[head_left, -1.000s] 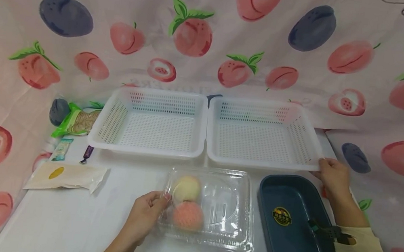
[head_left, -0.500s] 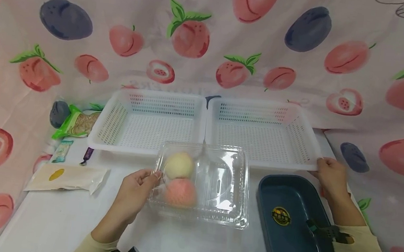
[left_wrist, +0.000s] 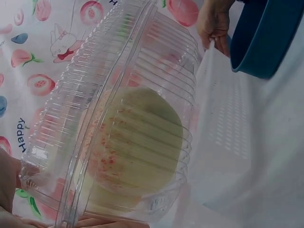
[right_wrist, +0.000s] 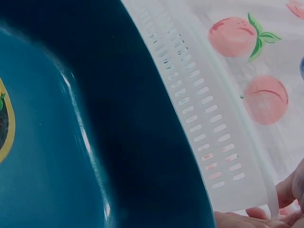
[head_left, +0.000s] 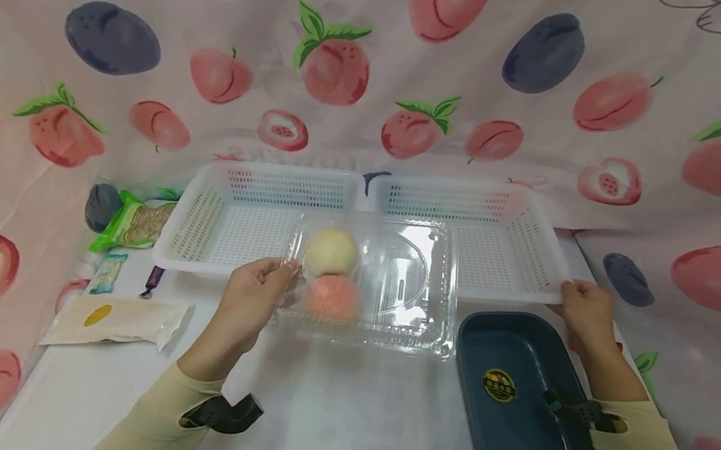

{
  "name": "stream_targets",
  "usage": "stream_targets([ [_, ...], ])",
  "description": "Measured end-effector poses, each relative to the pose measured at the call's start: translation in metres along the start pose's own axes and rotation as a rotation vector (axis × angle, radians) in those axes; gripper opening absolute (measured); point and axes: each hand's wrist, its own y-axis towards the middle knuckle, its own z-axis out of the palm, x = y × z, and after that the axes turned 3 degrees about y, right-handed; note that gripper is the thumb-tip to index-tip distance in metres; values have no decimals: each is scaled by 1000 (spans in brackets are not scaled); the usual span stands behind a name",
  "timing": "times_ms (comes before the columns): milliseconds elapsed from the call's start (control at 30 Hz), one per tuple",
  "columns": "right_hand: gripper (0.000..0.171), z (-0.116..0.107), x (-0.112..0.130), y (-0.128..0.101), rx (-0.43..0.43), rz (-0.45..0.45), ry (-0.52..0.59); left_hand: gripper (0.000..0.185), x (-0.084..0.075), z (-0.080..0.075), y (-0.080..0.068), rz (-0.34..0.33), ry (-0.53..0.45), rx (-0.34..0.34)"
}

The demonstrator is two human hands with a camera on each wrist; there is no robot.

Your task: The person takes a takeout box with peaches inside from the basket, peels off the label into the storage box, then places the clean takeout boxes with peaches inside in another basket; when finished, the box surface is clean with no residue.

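Note:
My left hand (head_left: 252,298) grips the left edge of a clear plastic clamshell box (head_left: 401,279), lifted off the table in front of two white baskets. Inside lie a pale yellow round bun-like item (head_left: 330,252) and a pink one (head_left: 332,297), side by side in its left half. In the left wrist view the lidded box (left_wrist: 142,61) looks closed and tilted. My right hand (head_left: 588,316) pinches the front right corner of the right white basket (head_left: 491,293); in the right wrist view its fingers (right_wrist: 287,194) wrap that basket's rim.
Beside the right basket stands the left white basket (head_left: 200,267). A dark blue tray (head_left: 530,422) lies at the front right, under the right forearm. On the left are a green snack bag (head_left: 139,224), a small teal packet (head_left: 108,273), a purple candy (head_left: 152,280) and a cream packet (head_left: 116,322).
The left hand has raised the clear box and carried it forward, so that it now overlaps both baskets in the head view. The right hand stays on the basket corner.

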Motion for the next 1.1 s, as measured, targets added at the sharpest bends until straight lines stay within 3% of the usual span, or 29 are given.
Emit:
stream_targets([
  [300,58,0,1,-1,9,-4,8,41,-15,16,25,6,-12,28],
  [567,59,-1,1,-2,-4,9,-118,42,-31,37,46,-21,-34,47],
  [1100,55,1,2,-2,-14,-18,-74,42,-46,72,76,-47,44,54],
])
